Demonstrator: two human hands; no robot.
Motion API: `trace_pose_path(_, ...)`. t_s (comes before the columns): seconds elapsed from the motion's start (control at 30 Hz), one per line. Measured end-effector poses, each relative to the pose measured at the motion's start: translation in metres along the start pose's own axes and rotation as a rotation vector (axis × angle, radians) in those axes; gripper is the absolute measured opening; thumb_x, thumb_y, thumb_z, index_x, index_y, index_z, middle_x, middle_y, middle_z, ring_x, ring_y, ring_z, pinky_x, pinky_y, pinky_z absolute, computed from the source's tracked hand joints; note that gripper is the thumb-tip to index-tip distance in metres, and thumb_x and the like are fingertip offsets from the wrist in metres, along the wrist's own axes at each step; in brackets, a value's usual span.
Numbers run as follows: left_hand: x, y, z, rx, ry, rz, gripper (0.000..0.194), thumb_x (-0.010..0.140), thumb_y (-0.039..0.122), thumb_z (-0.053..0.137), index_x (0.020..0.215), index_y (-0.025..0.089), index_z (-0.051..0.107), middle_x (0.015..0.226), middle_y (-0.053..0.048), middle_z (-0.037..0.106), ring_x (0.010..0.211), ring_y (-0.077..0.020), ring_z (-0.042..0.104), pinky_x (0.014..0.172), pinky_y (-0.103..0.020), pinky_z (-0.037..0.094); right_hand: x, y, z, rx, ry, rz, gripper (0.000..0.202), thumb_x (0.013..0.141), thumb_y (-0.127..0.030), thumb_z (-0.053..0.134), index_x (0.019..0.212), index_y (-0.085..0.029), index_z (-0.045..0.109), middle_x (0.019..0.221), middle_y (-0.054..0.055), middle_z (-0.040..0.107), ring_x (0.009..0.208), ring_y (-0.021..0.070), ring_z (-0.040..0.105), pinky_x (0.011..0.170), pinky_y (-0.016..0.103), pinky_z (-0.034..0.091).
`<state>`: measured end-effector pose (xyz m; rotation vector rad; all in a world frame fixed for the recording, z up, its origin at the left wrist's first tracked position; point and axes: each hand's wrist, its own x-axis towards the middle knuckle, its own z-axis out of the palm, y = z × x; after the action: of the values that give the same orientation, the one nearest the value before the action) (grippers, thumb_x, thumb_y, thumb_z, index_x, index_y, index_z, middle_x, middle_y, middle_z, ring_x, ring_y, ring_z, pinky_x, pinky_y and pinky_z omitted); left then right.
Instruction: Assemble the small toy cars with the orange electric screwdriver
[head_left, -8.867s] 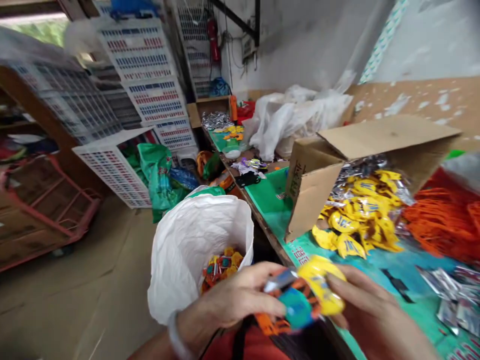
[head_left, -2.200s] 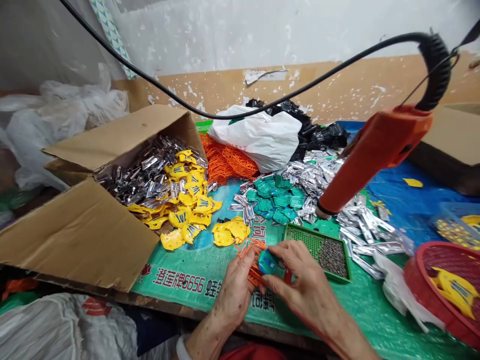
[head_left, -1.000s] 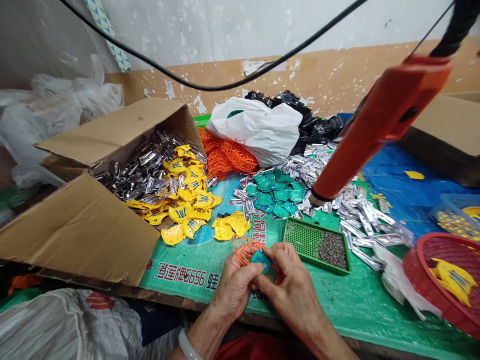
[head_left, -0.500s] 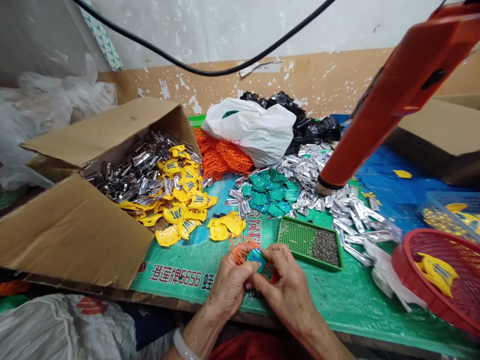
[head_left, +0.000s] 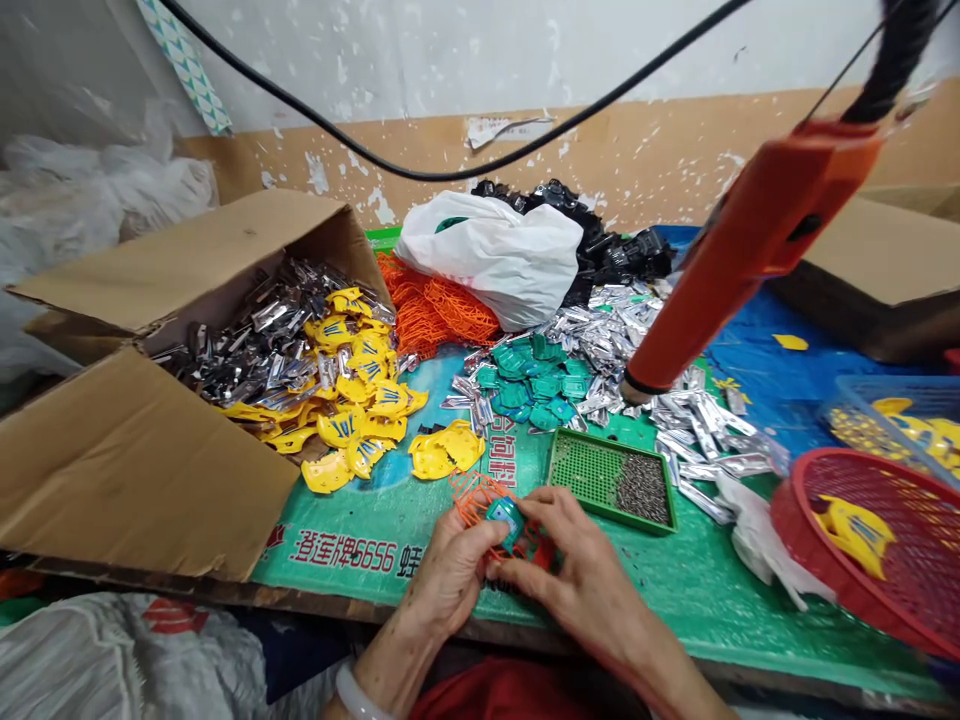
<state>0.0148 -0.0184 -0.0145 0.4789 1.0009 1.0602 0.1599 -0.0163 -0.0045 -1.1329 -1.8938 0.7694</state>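
Fingers (head_left: 480, 540) of the left hand (head_left: 442, 575) are closed on the orange frame (head_left: 474, 490), thumb by the green piece (head_left: 505, 522). Right hand (head_left: 592, 565) has the green piece gripped from the other side, so it sits right between the fingertips. Looks super light to me: thin, springy frame, stiffer green shell, probably a bit slick. I'd hold it by the shell's edges, since the frame might bend. Screw tray (head_left: 556, 465)'s just beyond the right fingers, yellow shells (head_left: 450, 450) past the left.
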Motion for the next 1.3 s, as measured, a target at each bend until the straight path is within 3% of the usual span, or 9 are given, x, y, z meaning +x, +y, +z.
trace_pose_path(0.03,0.0,0.001,0.001,0.006,0.007,-0.012,0.032,0.062,0.022,0.072,0.092,0.015,0.064,0.072,0.001,0.061,0.056,-0.0086,0.054,0.042,-0.017,0.028,0.001,-0.002,-0.014,-0.016,0.081,-0.038,0.03,0.077,-0.023,0.07,0.106,-0.026,0.062,0.102,0.006,0.058,0.086,0.0199,0.061,0.066,0.033,0.056)
trace_pose_path(0.17,0.0,0.007,0.002,0.058,0.03,-0.072,0.034,0.059,0.022,0.071,0.091,0.015,0.063,0.071,0.001,0.06,0.058,-0.0111,0.061,0.039,-0.016,0.026,0.02,-0.006,-0.084,-0.078,0.784,-0.043,0.049,0.069,-0.026,0.077,0.113,-0.04,0.061,0.11,0.004,0.057,0.091,0.0258,0.062,0.075,0.048,0.053)
trace_pose_path(0.23,0.0,0.008,0.004,0.07,0.02,-0.074,0.034,0.058,0.022,0.071,0.09,0.015,0.063,0.069,0.001,0.059,0.057,-0.0111,0.062,0.038,-0.015,0.025,0.043,-0.005,-0.117,-0.02,0.888,-0.034,0.055,0.065,-0.03,0.08,0.114,-0.045,0.06,0.122,0.002,0.054,0.11,0.0294,0.056,0.083,0.048,0.05)
trace_pose_path(0.27,-0.001,0.008,0.005,0.077,0.01,-0.075,0.033,0.059,0.022,0.071,0.09,0.015,0.063,0.069,0.002,0.059,0.056,-0.011,0.062,0.037,-0.015,0.024,0.057,-0.003,-0.129,-0.021,0.894,-0.018,0.057,0.066,-0.032,0.079,0.118,-0.045,0.057,0.128,0.0,0.052,0.118,0.0297,0.051,0.088,0.048,0.048)
trace_pose_path(0.37,-0.002,0.006,0.006,0.13,-0.026,-0.081,0.03,0.061,0.022,0.068,0.089,0.015,0.063,0.066,0.003,0.057,0.054,-0.0103,0.061,0.036,-0.014,0.024,0.104,0.002,-0.147,0.228,0.721,-0.083,0.078,0.041,-0.03,0.09,0.113,-0.035,0.06,0.12,0.003,0.057,0.114,0.0269,0.052,0.089,0.045,0.046)
trace_pose_path(0.47,-0.002,0.003,0.004,0.228,-0.086,-0.061,0.025,0.065,0.022,0.064,0.088,0.015,0.063,0.066,0.002,0.058,0.056,-0.0104,0.061,0.038,-0.014,0.026,0.139,0.003,-0.139,0.499,0.4,0.0,0.061,0.043,-0.033,0.086,0.098,-0.023,0.064,0.093,0.003,0.064,0.082,0.0204,0.061,0.078,0.042,0.049)
trace_pose_path(0.53,-0.001,0.002,0.002,0.285,-0.116,-0.043,0.022,0.067,0.023,0.063,0.088,0.016,0.063,0.067,0.001,0.06,0.057,-0.0107,0.061,0.039,-0.014,0.028,0.149,-0.001,-0.126,0.559,0.309,0.074,0.057,0.044,-0.025,0.085,0.097,-0.021,0.064,0.085,0.001,0.065,0.071,0.0172,0.06,0.07,0.037,0.049)
trace_pose_path(0.9,0.004,0.003,0.003,0.394,-0.129,-0.027,0.017,0.069,0.022,0.06,0.085,0.016,0.062,0.065,0.001,0.06,0.047,-0.0067,0.045,0.041,-0.017,0.026,0.119,0.008,-0.085,0.277,0.538,0.22,0.019,0.054,-0.022,0.076,0.062,-0.016,0.06,0.061,-0.003,0.058,0.052,0.0108,0.051,0.051,0.03,0.045)
trace_pose_path(1.3,0.007,0.004,0.012,0.403,-0.14,-0.049,0.015,0.068,0.023,0.059,0.081,0.016,0.058,0.059,0.003,0.054,0.044,-0.0064,0.037,0.038,-0.018,0.023,0.107,0.024,-0.072,0.378,0.621,0.21,0.022,0.057,-0.02,0.075,0.075,-0.014,0.064,0.061,-0.003,0.058,0.052,0.0107,0.051,0.052,0.028,0.043)
